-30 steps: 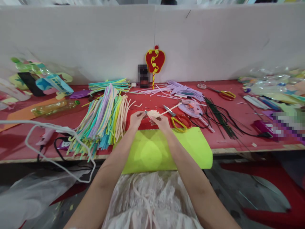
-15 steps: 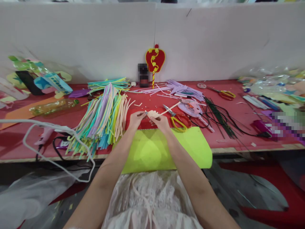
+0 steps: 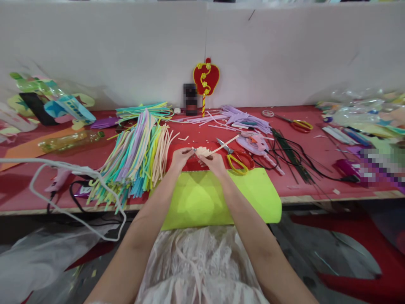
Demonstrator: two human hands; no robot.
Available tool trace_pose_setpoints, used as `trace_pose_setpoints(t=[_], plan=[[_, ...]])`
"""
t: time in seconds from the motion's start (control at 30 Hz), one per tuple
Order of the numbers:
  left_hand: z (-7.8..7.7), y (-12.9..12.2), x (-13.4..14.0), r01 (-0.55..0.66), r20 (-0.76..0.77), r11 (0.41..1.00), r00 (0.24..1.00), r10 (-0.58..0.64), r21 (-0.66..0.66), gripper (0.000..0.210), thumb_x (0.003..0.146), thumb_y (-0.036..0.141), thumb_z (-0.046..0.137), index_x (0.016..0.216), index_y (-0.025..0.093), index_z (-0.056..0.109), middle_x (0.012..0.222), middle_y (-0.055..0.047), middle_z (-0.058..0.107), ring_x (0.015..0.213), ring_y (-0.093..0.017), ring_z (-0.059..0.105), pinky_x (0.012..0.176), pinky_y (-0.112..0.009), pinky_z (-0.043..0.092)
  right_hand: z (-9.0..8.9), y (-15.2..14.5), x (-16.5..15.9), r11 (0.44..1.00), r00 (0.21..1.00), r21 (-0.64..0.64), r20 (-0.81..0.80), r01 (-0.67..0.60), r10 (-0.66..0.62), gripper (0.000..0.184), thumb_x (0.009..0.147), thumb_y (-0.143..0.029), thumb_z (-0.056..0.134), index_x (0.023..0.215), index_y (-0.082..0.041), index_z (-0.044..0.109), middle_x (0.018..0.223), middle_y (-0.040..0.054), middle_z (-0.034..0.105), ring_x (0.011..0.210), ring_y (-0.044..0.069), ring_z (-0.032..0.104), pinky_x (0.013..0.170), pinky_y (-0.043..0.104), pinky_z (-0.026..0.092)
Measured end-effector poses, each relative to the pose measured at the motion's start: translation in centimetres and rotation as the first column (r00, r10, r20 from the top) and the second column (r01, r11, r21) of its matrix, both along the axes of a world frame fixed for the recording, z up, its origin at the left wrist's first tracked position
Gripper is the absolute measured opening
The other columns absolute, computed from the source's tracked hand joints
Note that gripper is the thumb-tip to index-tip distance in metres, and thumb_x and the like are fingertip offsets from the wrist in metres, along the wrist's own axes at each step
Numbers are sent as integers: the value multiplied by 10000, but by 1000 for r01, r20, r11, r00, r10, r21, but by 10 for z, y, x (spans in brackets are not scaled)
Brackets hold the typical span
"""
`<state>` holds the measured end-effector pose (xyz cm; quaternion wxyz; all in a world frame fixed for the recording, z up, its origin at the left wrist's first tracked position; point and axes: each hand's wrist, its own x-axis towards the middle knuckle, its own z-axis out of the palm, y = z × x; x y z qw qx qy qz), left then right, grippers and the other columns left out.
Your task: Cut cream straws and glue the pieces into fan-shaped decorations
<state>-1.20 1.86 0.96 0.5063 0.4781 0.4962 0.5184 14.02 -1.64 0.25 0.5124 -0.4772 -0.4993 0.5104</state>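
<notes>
My left hand point(image 3: 182, 156) and my right hand point(image 3: 213, 160) meet over the red table. Between them is a small cream piece point(image 3: 201, 150), apparently wound from fuzzy pipe cleaner, with a straight strip point(image 3: 225, 144) sticking out to the right. My right fingers are closed on its lower right side. At its left end my left fingertips pinch it, beside a small greyish spot too small to name. Yellow-handled scissors point(image 3: 238, 164) lie just right of my right hand, blades partly open. A bundle of multicoloured pipe cleaners point(image 3: 136, 156) is left of my left hand.
A yellow-green sheet point(image 3: 253, 196) lies under my forearms, over the table edge. Behind stands a red fan-shaped ornament point(image 3: 211, 80). A pink glue gun point(image 3: 260, 143) with black cable, purple pipe cleaners point(image 3: 240, 117) and another scissors point(image 3: 300, 126) are to the right; a bottle point(image 3: 71, 141) is left.
</notes>
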Motion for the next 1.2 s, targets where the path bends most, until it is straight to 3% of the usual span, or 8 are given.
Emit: trace_pose_setpoints(t=[0.47,0.67,0.83,1.0,1.2], plan=[[-3,4,-6,68,-53,997,996,-66,43,275,554,354,769,732,153,711,763,-54,710,696,-164,620,761,-313,471,-3,2,4,998,998,-25,-5,-65,65,339,623,-465,733,729,-147,683,633,53,686,550,154,632,565,288,565],[-4,2,-4,15,-64,997,998,-10,75,251,586,335,747,755,153,712,775,-56,707,709,-164,622,749,-302,468,-2,4,2,999,996,-33,-91,-8,5,343,614,-448,744,786,-160,674,666,39,687,560,164,635,599,328,575],[-6,3,-1,-70,87,997,994,67,35,218,595,308,730,746,155,692,707,-30,688,661,-147,622,752,-303,479,1,5,-1,998,960,-21,-274,53,-56,381,568,-431,764,830,-181,645,741,29,697,701,191,668,670,339,583],[-6,2,2,-131,123,988,985,121,76,215,622,325,711,755,157,686,719,-35,689,664,-148,629,737,-299,483,2,2,-3,998,968,-20,-246,51,-55,342,591,-420,750,812,-183,642,759,38,700,725,197,666,698,353,579],[-7,-1,5,-105,101,992,990,97,74,217,624,332,719,755,161,690,721,-35,691,673,-149,631,725,-284,476,5,1,-3,997,966,-16,-246,79,-81,323,586,-417,747,785,-185,642,736,28,696,715,203,663,695,360,578]])
